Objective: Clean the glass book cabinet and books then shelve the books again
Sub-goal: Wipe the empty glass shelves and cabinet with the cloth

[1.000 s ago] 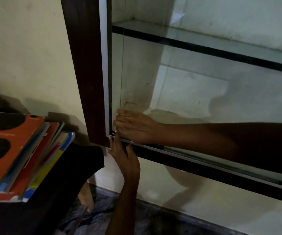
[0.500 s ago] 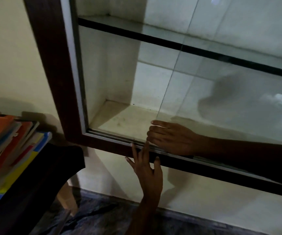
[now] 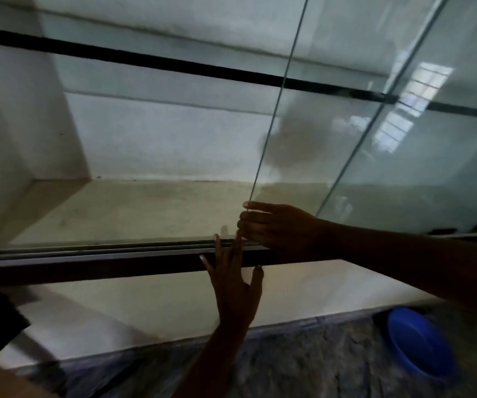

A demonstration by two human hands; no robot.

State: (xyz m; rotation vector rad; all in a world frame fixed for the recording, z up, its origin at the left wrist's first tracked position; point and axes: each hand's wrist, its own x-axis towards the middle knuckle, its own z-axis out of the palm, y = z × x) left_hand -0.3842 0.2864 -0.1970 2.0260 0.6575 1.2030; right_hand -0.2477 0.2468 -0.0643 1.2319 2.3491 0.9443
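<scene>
My right hand lies flat, fingers together, at the pane edge; left hand spread against the bottom track. Door-sliding step, I judge; next needs an even push.

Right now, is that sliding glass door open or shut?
Open, partway. The glass door ends mid-cabinet, its free edge at the right hand, and the bottom shelf left of that edge lies uncovered.

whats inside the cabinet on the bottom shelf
Only the bare, stained bottom shelf shows; nothing stands on the part in view. Its right part lies behind the glass pane, where reflections and the right hand cover some of it.
</scene>
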